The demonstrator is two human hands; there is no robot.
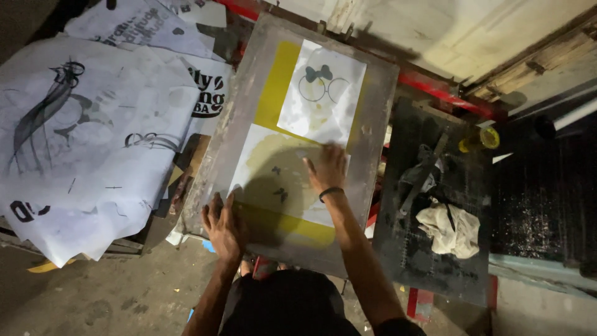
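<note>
A wooden-framed printing screen (249, 81) with yellow mesh lies flat in front of me. Two white sheets rest on the mesh: an upper sheet (323, 93) with a bow-and-glasses drawing and a lower sheet (273, 168) with small dark marks. My right hand (326, 169), a dark band on its wrist, presses flat on the lower sheet's right part. My left hand (224, 225) lies spread on the frame's near left corner, fingers at the lower sheet's edge. Neither hand grips anything.
A heap of large white printed sheets (93, 124) covers the surface at left. At right, a dark board (435, 249) carries a crumpled pale rag (451, 229), a dark tool (423, 180) and a yellow-lidded jar (488, 138). A red metal bar (435, 90) runs behind.
</note>
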